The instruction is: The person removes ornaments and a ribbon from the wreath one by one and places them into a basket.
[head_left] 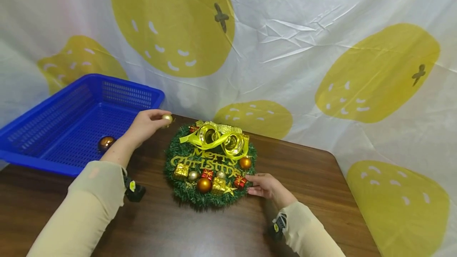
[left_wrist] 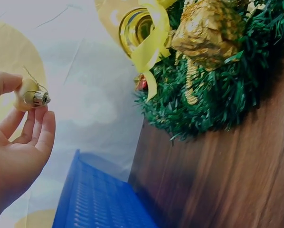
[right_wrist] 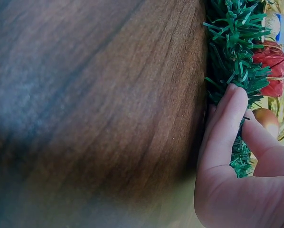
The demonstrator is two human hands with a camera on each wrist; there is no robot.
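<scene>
My left hand [head_left: 145, 125] pinches a small gold Christmas bauble [head_left: 167, 118] between thumb and fingers, above the table near the wreath's upper left. In the left wrist view the bauble [left_wrist: 27, 95] shows its silver cap and a thin gold string loop. A green tinsel Christmas wreath [head_left: 200, 198] lies on the table with gold bells [head_left: 233, 144], a yellow ribbon, "Merry Christmas" lettering, small wrapped gift boxes and baubles on it. At the wreath's right edge, my right hand [head_left: 265, 187] holds the rim, thumb on top and fingers along the outer side [right_wrist: 222, 128].
A blue plastic basket [head_left: 43, 165] stands at the left of the brown wooden table [head_left: 303, 165]. One shiny brown bauble [head_left: 106, 143] lies inside it, close to my left forearm. A white curtain [head_left: 278, 82] with yellow fruit prints hangs behind the table.
</scene>
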